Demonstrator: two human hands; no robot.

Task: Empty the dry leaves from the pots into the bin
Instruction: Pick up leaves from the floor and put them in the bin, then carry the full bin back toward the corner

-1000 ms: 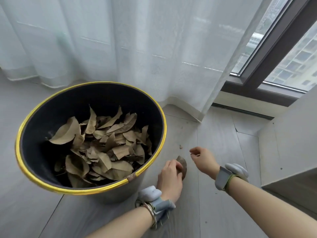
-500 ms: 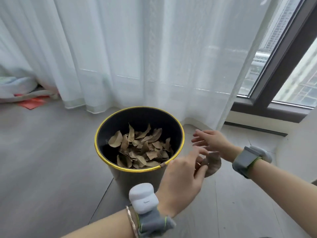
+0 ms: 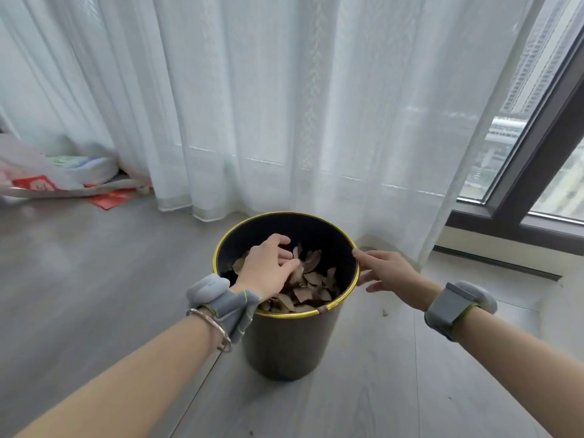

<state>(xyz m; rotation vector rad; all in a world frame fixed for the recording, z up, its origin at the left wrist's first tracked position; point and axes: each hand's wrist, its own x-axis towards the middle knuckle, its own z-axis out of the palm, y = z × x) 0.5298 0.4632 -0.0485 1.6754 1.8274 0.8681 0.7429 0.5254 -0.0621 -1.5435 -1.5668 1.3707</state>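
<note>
I see the bin [image 3: 286,339] standing on the grey floor [image 3: 79,279] near the middle of the view, just in front of the white curtain [image 3: 284,105]. It is dark with a yellow rim, and the dry leaves [image 3: 311,287] lie piled inside it, brown and curled.

My left hand [image 3: 268,267] is over the bin's mouth, on its left side, above the leaves. Its grip is loosely curled, fingers bent and slightly apart; I cannot tell whether a leaf is between them. A grey wrist device and a thin bracelet [image 3: 218,331] sit on that forearm, near the bin's near-left rim.

My right hand [image 3: 388,273] is at the right side of the bin, fingers spread and stretched toward the rim, with a fingertip at or just touching the yellow edge. It carries nothing. A grey band is strapped on that wrist too.

Far left, by the curtain's hem, lies a heap of bags [image 3: 57,175] with red paper [image 3: 109,197]. A dark window frame [image 3: 534,172] runs along the far right.
</note>
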